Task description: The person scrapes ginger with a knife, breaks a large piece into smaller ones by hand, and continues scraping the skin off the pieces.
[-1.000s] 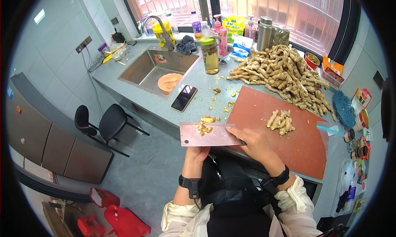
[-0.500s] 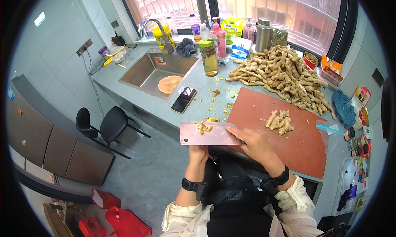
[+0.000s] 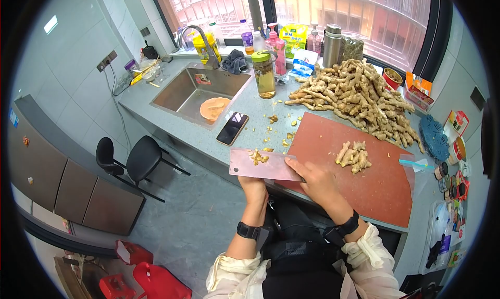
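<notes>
My right hand [image 3: 319,182] is wrapped round the handle end of a cleaver [image 3: 247,167], with a finger lying along its blade. The blade lies flat over the front edge of the counter, and small ginger scraps [image 3: 258,156] rest on top. Beneath the blade is my left hand [image 3: 252,188]; its fingers are hidden by the metal. A red-brown cutting board [image 3: 344,195] is to the right, carrying several peeled ginger pieces [image 3: 354,157]. Behind the board rises a large heap of ginger [image 3: 359,96]. More scraps [image 3: 286,142] are scattered on the counter beyond the blade.
A phone [image 3: 233,128] lies beside the sink [image 3: 174,93], which holds an orange bowl [image 3: 214,109]. A green-lidded bottle [image 3: 264,78] stands behind. Small jars [image 3: 442,182] line the right side. A black chair [image 3: 143,156] stands on the floor at left.
The cleaver has risen slightly in view and shifted a little right, with both hands moving along. The ginger scraps are still on its blade.
</notes>
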The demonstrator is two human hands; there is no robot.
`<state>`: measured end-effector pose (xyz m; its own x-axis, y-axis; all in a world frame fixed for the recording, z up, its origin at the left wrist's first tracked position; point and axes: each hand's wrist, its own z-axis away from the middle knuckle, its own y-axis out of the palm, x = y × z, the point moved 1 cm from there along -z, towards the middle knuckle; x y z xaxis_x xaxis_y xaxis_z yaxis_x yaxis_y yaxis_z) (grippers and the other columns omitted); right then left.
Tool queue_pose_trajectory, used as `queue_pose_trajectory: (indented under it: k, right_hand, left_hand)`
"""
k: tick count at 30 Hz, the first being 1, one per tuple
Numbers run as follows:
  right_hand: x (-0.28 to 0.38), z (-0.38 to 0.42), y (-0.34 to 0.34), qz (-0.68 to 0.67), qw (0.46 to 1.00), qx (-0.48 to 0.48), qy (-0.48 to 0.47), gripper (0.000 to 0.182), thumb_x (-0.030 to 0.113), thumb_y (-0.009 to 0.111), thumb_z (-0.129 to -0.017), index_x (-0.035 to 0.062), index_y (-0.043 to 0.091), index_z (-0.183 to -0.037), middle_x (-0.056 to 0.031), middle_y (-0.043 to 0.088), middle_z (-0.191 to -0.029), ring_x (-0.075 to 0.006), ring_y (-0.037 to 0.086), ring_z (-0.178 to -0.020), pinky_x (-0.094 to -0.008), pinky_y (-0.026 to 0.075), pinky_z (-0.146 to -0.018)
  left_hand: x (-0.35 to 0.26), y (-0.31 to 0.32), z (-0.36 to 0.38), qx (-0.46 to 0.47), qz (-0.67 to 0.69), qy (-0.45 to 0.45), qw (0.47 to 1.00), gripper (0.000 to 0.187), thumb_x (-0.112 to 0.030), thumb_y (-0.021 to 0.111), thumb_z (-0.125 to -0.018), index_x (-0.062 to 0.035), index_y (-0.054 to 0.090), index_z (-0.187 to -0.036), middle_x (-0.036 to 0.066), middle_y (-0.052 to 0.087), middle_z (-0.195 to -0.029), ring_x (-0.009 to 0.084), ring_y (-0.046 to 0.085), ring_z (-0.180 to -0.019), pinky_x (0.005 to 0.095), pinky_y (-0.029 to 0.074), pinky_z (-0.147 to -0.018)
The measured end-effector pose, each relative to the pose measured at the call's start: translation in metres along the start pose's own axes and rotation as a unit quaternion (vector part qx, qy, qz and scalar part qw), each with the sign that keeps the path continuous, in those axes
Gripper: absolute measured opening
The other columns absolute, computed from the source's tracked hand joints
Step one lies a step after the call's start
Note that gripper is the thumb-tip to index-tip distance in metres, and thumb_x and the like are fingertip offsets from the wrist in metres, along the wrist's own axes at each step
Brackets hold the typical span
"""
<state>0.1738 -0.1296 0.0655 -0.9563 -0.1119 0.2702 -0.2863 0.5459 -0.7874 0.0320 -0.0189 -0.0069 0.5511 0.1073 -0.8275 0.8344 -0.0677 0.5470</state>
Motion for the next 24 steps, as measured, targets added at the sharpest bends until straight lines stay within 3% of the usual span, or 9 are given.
queue_pose_trajectory:
  k: [7, 10, 13, 18, 19, 20, 22, 23, 24]
  right_hand:
    - [-0.003, 0.002, 0.01, 0.003, 1.0, 0.009, 0.008, 0.055, 0.008, 0.071, -0.071, 0.0232, 0.063, -0.123, -0.005, 0.054, -0.068, -0.0243, 0.061, -0.06, -0.0383, 0.051, -0.055]
    - [-0.005, 0.003, 0.014, -0.002, 1.0, 0.018, 0.012, 0.056, 0.008, 0.071, -0.071, 0.0235, 0.062, -0.124, -0.0049, 0.056, -0.069, -0.0247, 0.061, -0.061, -0.0387, 0.051, -0.056]
    - [-0.014, 0.008, 0.021, -0.01, 1.0, 0.019, 0.016, 0.057, 0.008, 0.071, -0.071, 0.0233, 0.062, -0.125, -0.0049, 0.058, -0.072, -0.0254, 0.063, -0.063, -0.0391, 0.052, -0.056]
    - [-0.031, 0.015, 0.018, 0.022, 0.995, 0.032, 0.094, 0.06, 0.007, 0.071, -0.071, 0.0232, 0.06, -0.128, -0.005, 0.061, -0.079, -0.0258, 0.064, -0.067, -0.0395, 0.053, -0.058]
    - [-0.026, 0.014, 0.016, -0.005, 0.996, 0.036, 0.085, 0.062, 0.007, 0.072, -0.07, 0.0237, 0.059, -0.129, -0.005, 0.062, -0.08, -0.0259, 0.064, -0.067, -0.0395, 0.053, -0.059]
    - [-0.02, 0.015, 0.013, -0.031, 0.996, 0.039, 0.077, 0.065, 0.007, 0.073, -0.069, 0.0242, 0.059, -0.13, -0.0051, 0.062, -0.082, -0.0259, 0.064, -0.068, -0.0394, 0.053, -0.059]
    - [-0.007, 0.01, 0.004, -0.022, 0.997, 0.049, 0.06, 0.066, 0.007, 0.074, -0.067, 0.0243, 0.059, -0.13, -0.005, 0.063, -0.082, -0.0258, 0.064, -0.067, -0.0391, 0.053, -0.059]
    - [-0.002, 0.008, 0.002, -0.013, 0.997, 0.061, 0.039, 0.068, 0.007, 0.075, -0.066, 0.0245, 0.059, -0.13, -0.0049, 0.063, -0.083, -0.0256, 0.064, -0.067, -0.0387, 0.053, -0.06]
    - [0.0, 0.007, 0.002, -0.012, 0.997, 0.061, 0.041, 0.068, 0.007, 0.075, -0.066, 0.0245, 0.059, -0.13, -0.0049, 0.063, -0.083, -0.0256, 0.064, -0.067, -0.0387, 0.053, -0.06]
  left_hand:
    - [0.004, -0.007, -0.003, -0.012, -0.039, 0.016, 0.999, 0.03, -0.004, 0.057, -0.093, 0.0054, 0.053, -0.122, 0.013, 0.061, -0.117, 0.022, 0.062, -0.104, 0.0346, 0.049, -0.09]
    - [0.008, -0.009, -0.001, -0.026, 0.016, -0.003, 1.0, 0.028, -0.003, 0.056, -0.093, 0.0064, 0.055, -0.12, 0.014, 0.061, -0.118, 0.0229, 0.062, -0.105, 0.0343, 0.05, -0.09]
    - [0.007, -0.009, -0.003, -0.079, 0.02, 0.007, 0.997, 0.021, -0.004, 0.058, -0.092, 0.0043, 0.058, -0.112, 0.013, 0.065, -0.106, 0.0212, 0.064, -0.097, 0.0336, 0.052, -0.087]
    - [-0.017, -0.006, -0.013, -0.068, 0.017, -0.091, 0.993, 0.009, -0.009, 0.064, -0.091, -0.0033, 0.058, -0.096, 0.007, 0.066, -0.081, 0.0157, 0.065, -0.075, 0.0319, 0.055, -0.078]
    - [-0.003, -0.016, -0.016, -0.044, 0.007, -0.123, 0.991, 0.018, -0.013, 0.061, -0.093, -0.0016, 0.058, -0.106, 0.011, 0.068, -0.094, 0.02, 0.067, -0.086, 0.0344, 0.055, -0.082]
    - [0.004, -0.015, -0.014, -0.044, 0.007, -0.124, 0.991, 0.018, -0.013, 0.061, -0.093, -0.0016, 0.058, -0.106, 0.011, 0.068, -0.094, 0.02, 0.067, -0.086, 0.0344, 0.055, -0.082]
    - [0.012, -0.004, -0.009, -0.047, 0.107, -0.138, 0.984, 0.032, -0.02, 0.055, -0.096, 0.0, 0.054, -0.12, 0.016, 0.066, -0.111, 0.0249, 0.066, -0.101, 0.0378, 0.053, -0.089]
    - [0.013, -0.001, -0.006, -0.018, 0.1, -0.149, 0.984, 0.041, -0.024, 0.051, -0.097, 0.001, 0.047, -0.13, 0.018, 0.06, -0.125, 0.0282, 0.061, -0.113, 0.0398, 0.051, -0.096]
    - [0.014, 0.0, -0.005, -0.017, 0.1, -0.15, 0.983, 0.041, -0.024, 0.051, -0.097, 0.001, 0.047, -0.13, 0.018, 0.06, -0.125, 0.0282, 0.061, -0.113, 0.0398, 0.051, -0.096]
